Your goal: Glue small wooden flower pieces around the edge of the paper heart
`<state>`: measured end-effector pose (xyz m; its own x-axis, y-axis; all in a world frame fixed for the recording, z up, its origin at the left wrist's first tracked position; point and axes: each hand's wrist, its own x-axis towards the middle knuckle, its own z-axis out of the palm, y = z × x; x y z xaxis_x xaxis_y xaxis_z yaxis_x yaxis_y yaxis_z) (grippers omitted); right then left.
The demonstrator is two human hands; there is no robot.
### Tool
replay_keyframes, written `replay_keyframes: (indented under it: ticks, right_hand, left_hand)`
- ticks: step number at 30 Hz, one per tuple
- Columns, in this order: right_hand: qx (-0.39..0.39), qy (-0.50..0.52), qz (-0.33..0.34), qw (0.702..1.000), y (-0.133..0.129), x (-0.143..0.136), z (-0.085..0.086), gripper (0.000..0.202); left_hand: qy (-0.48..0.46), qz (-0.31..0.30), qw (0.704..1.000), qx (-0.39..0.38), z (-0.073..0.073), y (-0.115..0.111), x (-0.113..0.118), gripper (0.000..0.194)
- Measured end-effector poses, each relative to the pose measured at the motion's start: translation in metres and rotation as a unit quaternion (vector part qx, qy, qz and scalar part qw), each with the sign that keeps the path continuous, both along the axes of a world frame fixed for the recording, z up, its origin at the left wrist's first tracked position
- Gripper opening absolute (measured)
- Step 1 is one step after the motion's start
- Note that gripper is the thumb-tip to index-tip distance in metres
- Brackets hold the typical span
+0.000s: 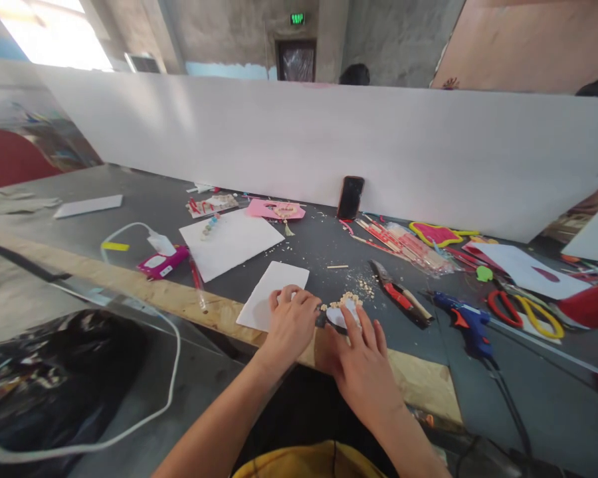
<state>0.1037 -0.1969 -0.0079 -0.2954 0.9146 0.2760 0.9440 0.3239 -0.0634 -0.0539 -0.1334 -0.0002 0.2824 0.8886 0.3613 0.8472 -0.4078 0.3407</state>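
Near the table's front edge, my right hand [363, 362] lies with its fingers spread, the fingertips resting on a small white paper cutout [335, 317]. Small pale wooden bits [349, 298] line the cutout's upper edge. My left hand [293, 320] is over the right part of a folded white sheet [259, 302], its fingers curled. Its thumb and index finger meet beside the cutout's left end; what they pinch is too small to make out. More loose wooden crumbs [366, 287] are scattered beyond my right hand.
Right of my hands lie red-handled pliers [396, 292], a blue hot glue gun [471, 322] and scissors [523, 315]. Bundled sticks [403, 245] lie behind them. A phone [351, 197] leans on the white partition [279, 133]. Leftward are a large white sheet [229, 242] and a magenta packet [163, 262].
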Motion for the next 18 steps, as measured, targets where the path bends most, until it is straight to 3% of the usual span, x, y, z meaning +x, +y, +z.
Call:
replay_keyframes:
  ticks: [5,9,13,15,16,18]
  right_hand:
    - [0.002,0.033,0.013,0.999,-0.013,0.003,0.001,0.030]
    - [0.021,0.125,0.022,0.992,-0.020,0.007,0.004,0.014]
    - [0.062,0.256,0.039,0.964,-0.021,0.013,0.004,0.010]
    - [0.049,0.347,0.038,0.936,-0.019,0.015,0.005,0.015]
    - [0.024,0.399,0.029,0.916,-0.017,0.015,0.006,0.016]
    - [-0.054,0.507,0.002,0.860,-0.011,0.012,0.011,0.018]
  left_hand:
    - [0.031,-0.012,0.999,-0.042,0.000,0.021,0.013,0.020]
    - [0.036,-0.014,0.998,-0.055,0.002,0.024,0.017,0.018]
    - [-0.063,-0.012,0.992,-0.106,0.013,0.027,0.011,0.015]
    - [-0.193,-0.013,0.968,-0.159,0.019,0.026,0.005,0.013]
    - [-0.274,-0.019,0.942,-0.195,0.021,0.025,0.003,0.015]
    - [-0.441,-0.036,0.856,-0.268,0.024,0.021,0.001,0.020]
